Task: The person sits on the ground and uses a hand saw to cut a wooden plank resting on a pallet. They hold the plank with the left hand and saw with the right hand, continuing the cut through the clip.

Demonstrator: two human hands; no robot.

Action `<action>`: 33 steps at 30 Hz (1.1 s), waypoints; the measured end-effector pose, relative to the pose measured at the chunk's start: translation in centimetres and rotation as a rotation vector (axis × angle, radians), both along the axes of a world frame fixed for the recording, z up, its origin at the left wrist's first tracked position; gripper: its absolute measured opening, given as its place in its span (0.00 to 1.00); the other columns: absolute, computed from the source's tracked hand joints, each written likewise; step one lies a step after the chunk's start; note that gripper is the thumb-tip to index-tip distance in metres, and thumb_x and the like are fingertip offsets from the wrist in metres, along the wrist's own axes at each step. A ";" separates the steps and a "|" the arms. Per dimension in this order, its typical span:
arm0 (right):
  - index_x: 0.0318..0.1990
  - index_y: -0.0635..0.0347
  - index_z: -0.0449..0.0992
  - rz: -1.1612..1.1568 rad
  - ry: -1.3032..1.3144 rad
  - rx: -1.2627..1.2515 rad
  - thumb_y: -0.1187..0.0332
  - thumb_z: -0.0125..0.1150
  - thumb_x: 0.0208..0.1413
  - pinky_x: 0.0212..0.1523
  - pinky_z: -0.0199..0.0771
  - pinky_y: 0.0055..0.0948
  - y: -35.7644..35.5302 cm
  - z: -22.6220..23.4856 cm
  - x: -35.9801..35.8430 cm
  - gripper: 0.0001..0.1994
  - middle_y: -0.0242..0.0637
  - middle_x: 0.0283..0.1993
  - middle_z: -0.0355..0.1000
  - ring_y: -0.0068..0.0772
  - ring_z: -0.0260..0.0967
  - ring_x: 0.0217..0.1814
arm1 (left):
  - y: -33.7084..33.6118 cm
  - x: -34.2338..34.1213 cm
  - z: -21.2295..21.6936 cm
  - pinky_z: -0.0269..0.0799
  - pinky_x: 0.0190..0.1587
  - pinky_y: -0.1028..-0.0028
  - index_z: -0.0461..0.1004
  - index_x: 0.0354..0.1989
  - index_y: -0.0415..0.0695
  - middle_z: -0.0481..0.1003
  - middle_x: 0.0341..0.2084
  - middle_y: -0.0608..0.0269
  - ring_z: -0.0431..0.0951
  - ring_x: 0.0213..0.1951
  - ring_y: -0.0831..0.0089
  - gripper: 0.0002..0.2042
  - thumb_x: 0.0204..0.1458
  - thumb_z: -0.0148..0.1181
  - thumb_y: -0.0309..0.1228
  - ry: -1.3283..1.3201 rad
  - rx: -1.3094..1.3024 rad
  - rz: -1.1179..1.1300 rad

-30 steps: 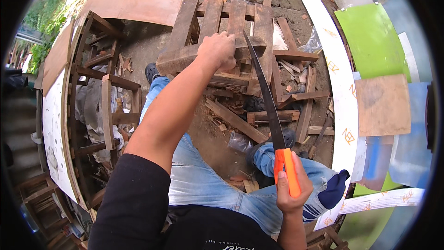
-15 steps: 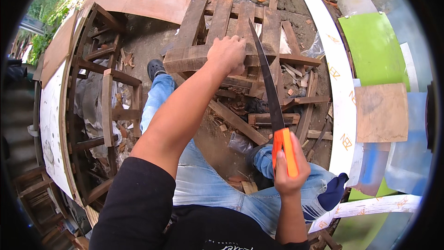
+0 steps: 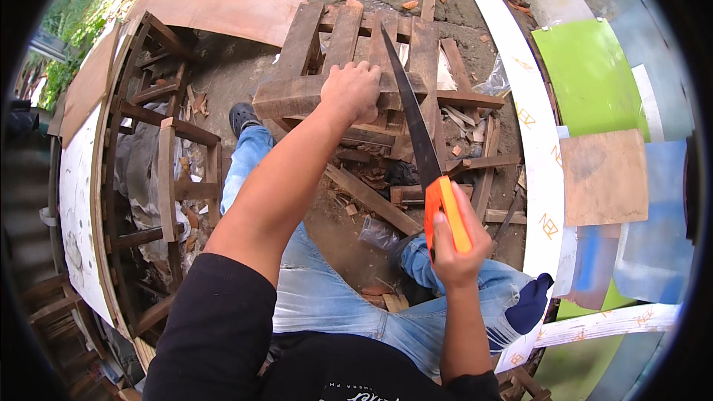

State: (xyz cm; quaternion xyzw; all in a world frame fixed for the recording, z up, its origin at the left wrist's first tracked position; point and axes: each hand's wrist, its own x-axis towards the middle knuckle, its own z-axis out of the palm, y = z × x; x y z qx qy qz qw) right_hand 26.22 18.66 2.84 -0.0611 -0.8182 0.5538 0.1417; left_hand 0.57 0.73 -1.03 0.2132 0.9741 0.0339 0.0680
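Note:
My right hand (image 3: 459, 243) is wrapped round the orange handle of a hand saw (image 3: 420, 128). Its dark, tapering blade points away from me and crosses the right end of a thick wooden beam (image 3: 292, 96). That beam lies crosswise on a small slatted wooden stand (image 3: 344, 33). My left hand (image 3: 352, 92) grips the beam from above, just left of the blade, its fingers curled over the far edge. Whether the teeth have cut into the wood cannot be made out.
Wood offcuts (image 3: 375, 197) and a clear plastic cup (image 3: 379, 232) litter the ground between my legs. A wooden frame (image 3: 168, 178) stands at left, with a plywood sheet (image 3: 223, 0) beyond. Along the right run a white board (image 3: 546, 200) and a green panel (image 3: 590, 78).
The saw and my right hand have moved forward and slightly left, pushing the blade further past the beam. My left hand keeps its hold on the beam. The whole view has shifted slightly.

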 end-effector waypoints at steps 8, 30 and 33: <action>0.62 0.77 0.73 -0.002 -0.027 0.056 0.79 0.60 0.59 0.57 0.77 0.31 -0.6 3.2 3.0 0.22 0.55 0.54 0.79 0.39 0.79 0.56 | 0.6 0.9 -0.4 0.70 0.60 0.54 0.73 0.56 0.44 0.75 0.55 0.57 0.75 0.60 0.58 0.28 0.43 0.72 0.35 -0.001 0.007 0.038; 0.61 0.74 0.74 0.005 0.051 0.047 0.77 0.63 0.59 0.57 0.76 0.28 -1.5 0.4 -4.6 0.22 0.54 0.55 0.79 0.36 0.80 0.55 | 0.6 1.7 -0.5 0.69 0.59 0.50 0.69 0.60 0.44 0.73 0.56 0.57 0.74 0.60 0.57 0.31 0.43 0.71 0.32 0.039 0.020 0.118; 0.62 0.74 0.73 0.006 -0.023 0.063 0.77 0.63 0.59 0.57 0.76 0.30 -0.9 -0.1 -2.5 0.23 0.53 0.55 0.80 0.37 0.79 0.57 | 0.4 1.2 -0.2 0.69 0.58 0.52 0.72 0.56 0.45 0.75 0.53 0.58 0.74 0.59 0.59 0.27 0.44 0.71 0.31 0.024 0.013 0.064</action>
